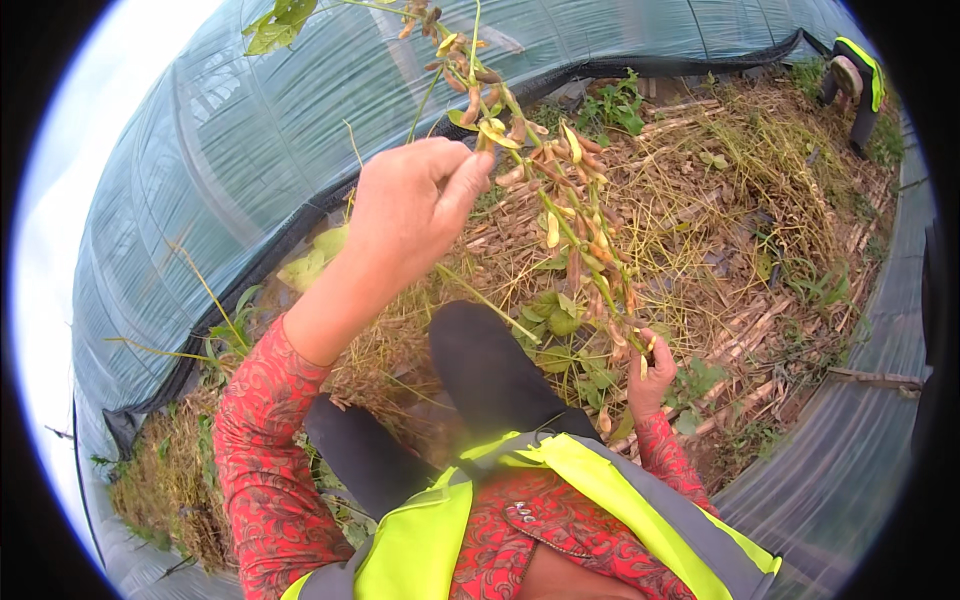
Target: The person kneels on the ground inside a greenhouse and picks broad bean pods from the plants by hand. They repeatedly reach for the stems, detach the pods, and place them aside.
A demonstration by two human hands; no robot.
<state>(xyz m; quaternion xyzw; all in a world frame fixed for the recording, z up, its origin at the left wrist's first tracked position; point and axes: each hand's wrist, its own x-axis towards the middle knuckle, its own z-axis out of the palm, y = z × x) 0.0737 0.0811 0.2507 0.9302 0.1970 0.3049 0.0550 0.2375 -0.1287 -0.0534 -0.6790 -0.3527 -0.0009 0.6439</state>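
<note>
A soybean plant [574,236] with brown and yellow-green pods is held up in front of me, slanting from top centre down to the right. My right hand [651,379] grips the lower end of its stem. Higher up, my left hand [424,199] has thumb and fingers pinched on the plant at a pod beside the stem; its fingertips are partly hidden. A few green leaves [281,26] remain at the plant's upper end. Beneath it, low green bean leaves [559,322] lie in front of my bent knee [484,352].
Dry stalks and straw [675,195] cover the ground. A heap of pulled yellow plants [780,180] lies to the right. Film-covered tunnel walls [247,150] curve along the left and right [810,480], with black netting [315,210] at the left base. Another person [859,82] is at the far right.
</note>
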